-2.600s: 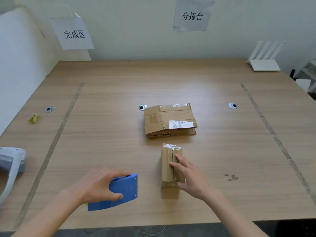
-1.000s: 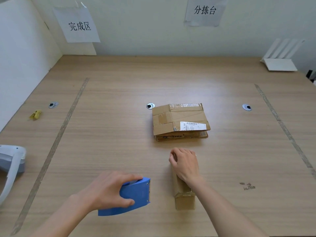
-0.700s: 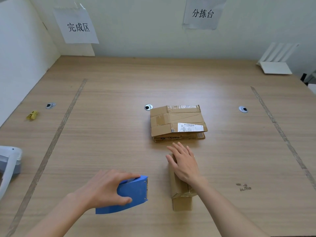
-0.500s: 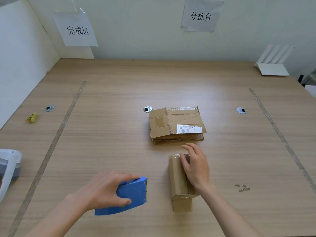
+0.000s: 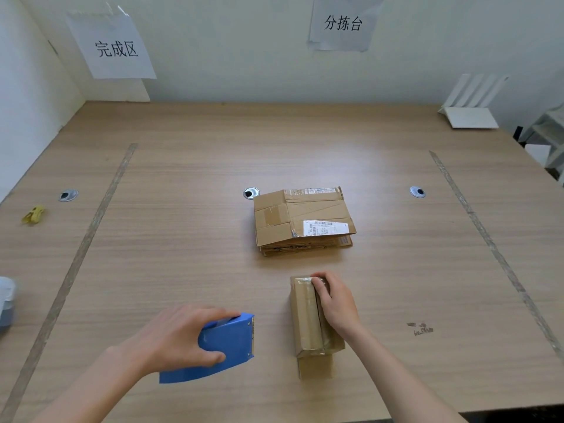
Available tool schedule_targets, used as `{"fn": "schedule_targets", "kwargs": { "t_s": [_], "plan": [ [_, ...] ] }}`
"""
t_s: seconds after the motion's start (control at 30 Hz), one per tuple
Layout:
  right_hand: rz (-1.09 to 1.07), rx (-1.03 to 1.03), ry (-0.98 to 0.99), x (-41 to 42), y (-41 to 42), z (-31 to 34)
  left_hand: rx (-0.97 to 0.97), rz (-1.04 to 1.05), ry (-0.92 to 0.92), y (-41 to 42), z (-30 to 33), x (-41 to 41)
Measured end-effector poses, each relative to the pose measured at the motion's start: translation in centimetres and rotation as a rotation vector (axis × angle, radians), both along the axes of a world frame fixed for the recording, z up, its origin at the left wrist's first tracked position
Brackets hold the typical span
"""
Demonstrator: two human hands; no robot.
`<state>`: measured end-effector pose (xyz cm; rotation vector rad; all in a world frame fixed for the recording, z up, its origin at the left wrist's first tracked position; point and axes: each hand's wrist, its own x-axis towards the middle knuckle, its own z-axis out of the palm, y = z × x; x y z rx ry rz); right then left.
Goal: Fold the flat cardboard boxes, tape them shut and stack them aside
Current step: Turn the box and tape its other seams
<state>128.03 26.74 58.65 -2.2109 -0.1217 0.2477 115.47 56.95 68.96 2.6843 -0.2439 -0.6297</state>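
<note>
A small folded cardboard box [image 5: 306,319] stands on the wooden table [image 5: 183,239] near the front edge, with clear tape along its top. My right hand [image 5: 334,302] lies on the box top, its fingers curled over the far end. To the left, my left hand [image 5: 180,337] grips a blue tape dispenser [image 5: 225,346] that rests on the table, its serrated edge facing the box. A stack of flat cardboard boxes [image 5: 302,219] lies at the table's middle, beyond the small box.
Two tape lines run front to back across the table, left [image 5: 91,227] and right [image 5: 485,236]. A yellow clip [image 5: 33,214] lies far left, a white device [image 5: 6,303] at the left edge, a white stand [image 5: 471,108] at the back right. Paper signs hang on the wall.
My right hand slid along the box top from flat fingers over the far end to curled fingers on the taped seam. The left hand and the dispenser stayed put.
</note>
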Motion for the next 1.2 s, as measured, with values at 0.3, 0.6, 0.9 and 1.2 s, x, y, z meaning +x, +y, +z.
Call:
{"fn": "schedule_targets", "kwargs": {
  "t_s": [0.3,0.6,0.9,1.2],
  "plan": [
    [0.031,-0.029,-0.219,-0.9,1.2,3.3,-0.043,0.010,0.011,0.5,1.7,-0.4],
    [0.398,0.438,0.718,-6.7,10.6,5.9,-0.154,0.068,0.012,2.2,5.3,-1.3],
    [0.255,0.616,1.068,-9.7,13.4,4.4,-0.195,0.092,-0.011,4.1,6.3,-2.9],
    [0.288,0.814,1.023,-10.3,15.0,3.9,-0.240,0.090,0.005,4.3,6.7,-3.5]
  ]
}}
